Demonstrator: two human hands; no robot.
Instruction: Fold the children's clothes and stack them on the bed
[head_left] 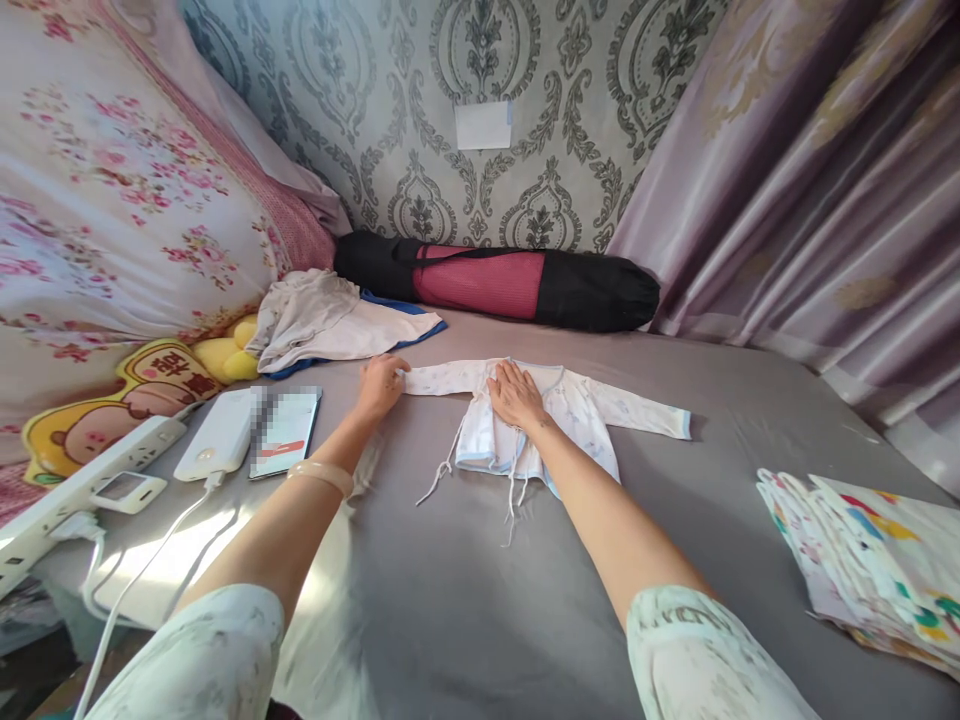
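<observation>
A small white baby shirt (577, 410) with blue trim and tie strings lies spread flat on the grey bed sheet (465, 600). My left hand (381, 383) grips the cuff of the shirt's left sleeve, fingers curled on it. My right hand (514, 394) lies flat with fingers stretched out on the shirt's chest, pressing it down. The right sleeve stretches out towards the curtain side.
A folded pile of patterned cloths (870, 570) lies at right. A black and red long bag (510, 280) lies by the wall. Crumpled clothes (330, 320), a power bank (219, 432), a phone (285, 432), a power strip (82, 485) and a floral pillow (112, 200) are at left.
</observation>
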